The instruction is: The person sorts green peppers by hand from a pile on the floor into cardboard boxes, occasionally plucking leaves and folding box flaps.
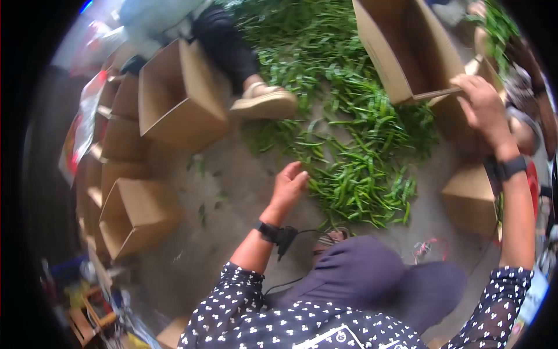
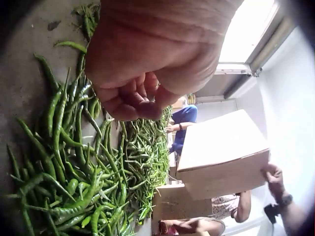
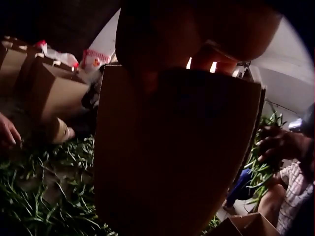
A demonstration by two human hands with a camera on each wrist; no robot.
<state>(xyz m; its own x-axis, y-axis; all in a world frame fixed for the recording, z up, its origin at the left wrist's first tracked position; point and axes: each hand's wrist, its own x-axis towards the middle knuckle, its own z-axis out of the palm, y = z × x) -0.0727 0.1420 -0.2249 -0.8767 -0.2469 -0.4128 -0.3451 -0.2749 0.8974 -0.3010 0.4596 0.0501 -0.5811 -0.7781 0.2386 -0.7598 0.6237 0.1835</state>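
Partly box interior is going unseen; R hand gripping its flap at 3 o'clock; L hand, fingers loosely curled, holding nothing, hovering over chillies.

A bare grey concrete floor carries a wide heap of green chilli peppers spread across its middle. Open cardboard boxes stand on it along the left side, with scattered single peppers lying between.
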